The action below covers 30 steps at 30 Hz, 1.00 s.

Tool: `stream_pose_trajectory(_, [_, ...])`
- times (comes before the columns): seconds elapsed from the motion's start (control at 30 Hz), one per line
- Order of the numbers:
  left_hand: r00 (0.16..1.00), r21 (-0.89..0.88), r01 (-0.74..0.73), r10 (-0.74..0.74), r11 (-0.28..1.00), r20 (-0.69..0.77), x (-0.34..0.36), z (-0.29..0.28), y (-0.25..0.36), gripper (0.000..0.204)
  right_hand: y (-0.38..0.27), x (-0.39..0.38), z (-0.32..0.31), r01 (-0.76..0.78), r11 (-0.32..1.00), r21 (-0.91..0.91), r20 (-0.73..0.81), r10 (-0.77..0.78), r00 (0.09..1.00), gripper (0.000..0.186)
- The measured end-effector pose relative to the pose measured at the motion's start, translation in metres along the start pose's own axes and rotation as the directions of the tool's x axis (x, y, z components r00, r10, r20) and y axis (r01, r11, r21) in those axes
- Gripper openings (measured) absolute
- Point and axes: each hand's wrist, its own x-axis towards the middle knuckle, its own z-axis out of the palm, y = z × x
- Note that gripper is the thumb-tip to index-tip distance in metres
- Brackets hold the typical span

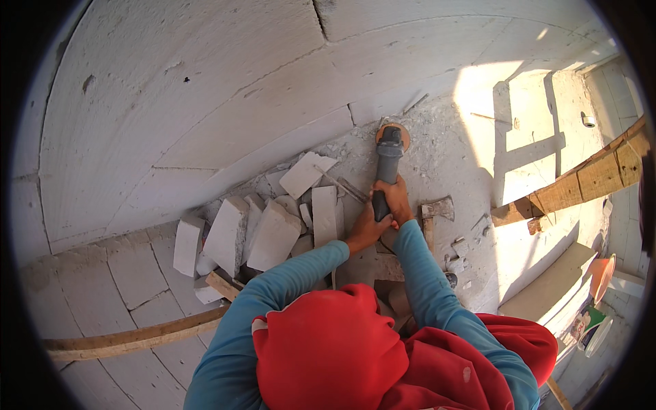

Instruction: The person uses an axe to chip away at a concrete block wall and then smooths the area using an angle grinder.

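Both my hands are wrapped around a dark grey angle grinder (387,166) that points away from me. My left hand (365,231) grips the rear end of its body, nearest me. Just ahead, my right hand (396,195) is closed around the middle of the body. At the far end, an orange-brown disc (404,137) shows around the grinder's head, close to the dusty floor by the wall. I cannot tell whether the disc touches anything or spins. A hatchet (439,208) lies on the floor to the right of my hands.
Broken white blocks (227,229) are piled to the left against the block wall (273,89). A long wooden board (581,178) slants in at the right, beyond sunlit floor. An orange bucket (601,279) stands at the far right. Red cloth (328,348) fills the lower middle.
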Motion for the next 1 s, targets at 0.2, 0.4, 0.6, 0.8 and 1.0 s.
stream_pose_trajectory(0.2, [0.988,-0.016,0.077,-0.074,0.997,0.138,0.004,-0.005,-0.006,0.092,0.001,-0.002,0.001,-0.003,1.0,0.012,0.007,0.003,1.0,0.034])
stream_pose_trajectory(0.4, [1.0,0.018,-0.012,0.012,1.0,0.003,0.002,0.002,-0.01,0.075,0.003,-0.002,0.001,0.005,1.0,0.028,0.011,-0.005,1.0,0.037])
stream_pose_trajectory(0.6, [0.999,0.015,-0.049,0.049,0.999,0.005,0.004,0.003,-0.018,0.076,0.001,-0.002,0.001,-0.001,1.0,0.018,0.013,0.001,1.0,0.036])
stream_pose_trajectory(0.8, [1.0,0.023,-0.027,0.027,0.999,0.015,0.002,0.002,-0.013,0.078,0.003,-0.003,0.003,0.022,0.999,0.033,0.008,-0.022,1.0,0.035])
stream_pose_trajectory(1.0, [1.0,0.04,0.012,-0.013,0.999,0.009,-0.002,0.0,-0.004,0.076,0.002,-0.003,0.003,0.024,1.0,0.02,0.008,-0.024,1.0,0.035])
